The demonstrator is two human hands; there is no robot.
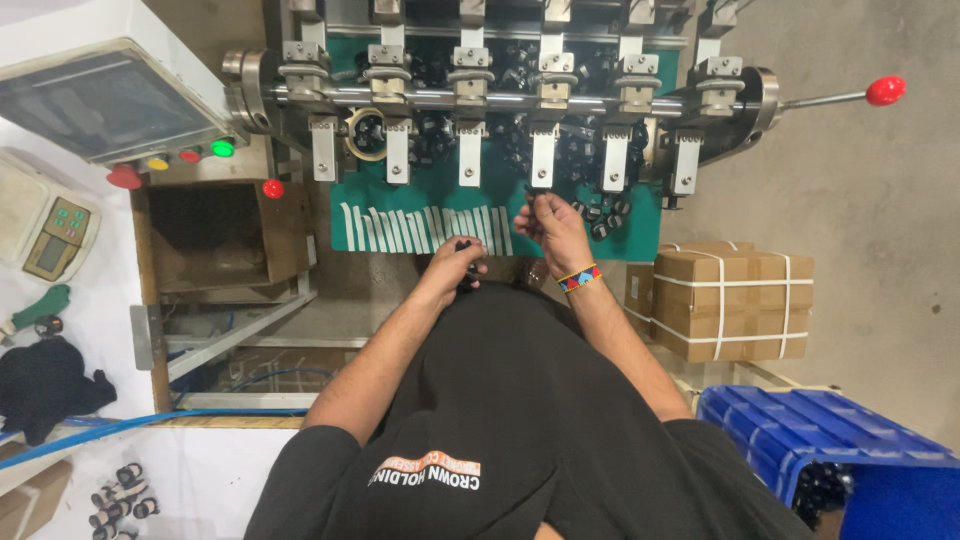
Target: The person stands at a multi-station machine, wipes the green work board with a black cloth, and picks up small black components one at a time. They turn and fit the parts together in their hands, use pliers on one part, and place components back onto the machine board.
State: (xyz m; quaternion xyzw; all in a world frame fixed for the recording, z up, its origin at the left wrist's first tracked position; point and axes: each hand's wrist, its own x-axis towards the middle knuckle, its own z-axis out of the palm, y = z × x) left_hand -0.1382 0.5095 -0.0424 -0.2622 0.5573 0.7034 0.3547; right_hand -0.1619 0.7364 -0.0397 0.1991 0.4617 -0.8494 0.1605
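My right hand [548,222] was raised toward the press, its fingers pinched together on a small black part [533,197] that sat just under one of the hanging metal plungers [542,155]. My left hand [458,264] hung lower, close to my body, curled shut around another small black piece [464,245] whose top showed above the knuckles; I could not tell its exact shape. On my right wrist I wore a striped beaded bracelet [579,277]. Ahead of me the multi-station press [500,95] ran crosswise, a row of metal blocks on a polished shaft, ending at the right in a lever with a red knob [885,90]. Beneath the plungers lay a green tray [420,215] with a row of white strips along its near edge, and a heap of loose black parts [600,210] was spread over its far and right portions, just beside my right hand. To the right of my arm stood strapped cardboard boxes [735,300], and nearer me a blue plastic crate [810,435] with more black parts showing in its lower corner. On the left I saw a control box [105,100] with a screen, with yellow, red and green buttons under it, a weighing scale [45,225], a dark cloth [45,385] on the white bench, a blue hose [150,425], and an open cardboard box [225,235] below the panel.
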